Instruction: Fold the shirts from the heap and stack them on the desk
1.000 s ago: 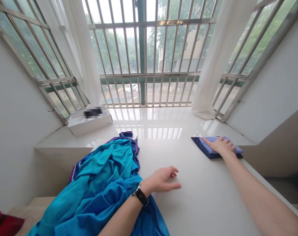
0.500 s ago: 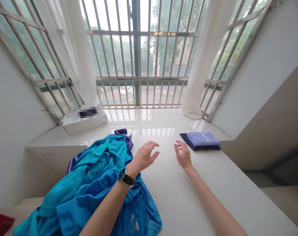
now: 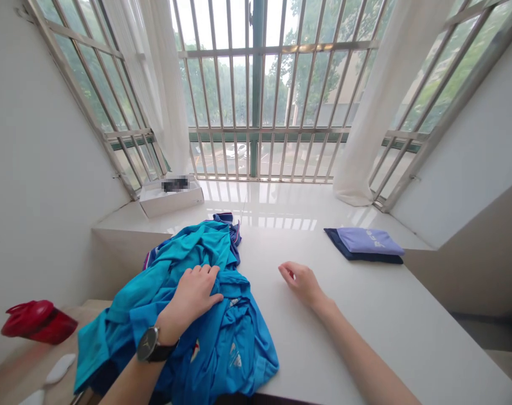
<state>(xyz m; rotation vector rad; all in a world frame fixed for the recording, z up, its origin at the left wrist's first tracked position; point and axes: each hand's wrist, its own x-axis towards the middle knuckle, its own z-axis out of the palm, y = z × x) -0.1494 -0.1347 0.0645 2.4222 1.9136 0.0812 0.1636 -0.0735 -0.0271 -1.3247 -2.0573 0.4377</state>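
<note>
A rumpled heap of clothes lies on the left of the white ledge (image 3: 277, 354). On top is a turquoise-blue shirt (image 3: 155, 281), and a darker blue piece with small white logos spreads toward the front. My left hand (image 3: 194, 295), a black-strapped watch on its wrist, rests on the heap with its fingers bent into the blue shirt and its thumb apart on the near side; the fingertips are partly hidden. Over the bare ledge to the right, my right hand (image 3: 300, 284) has its fingers curled together, with nothing visible in them.
A folded lavender garment (image 3: 368, 242) lies on a folded navy one (image 3: 336, 242) at the right. A white box (image 3: 171, 202) with a blurred-out dark item stands at the back left. A red object (image 3: 40, 322) sits lower left. Barred windows and white curtains (image 3: 357, 163) enclose the back.
My left hand has moved left and down from over the ledge onto the clothes. My right hand has come nearer and its fingers have curled in. The view has shifted left.
</note>
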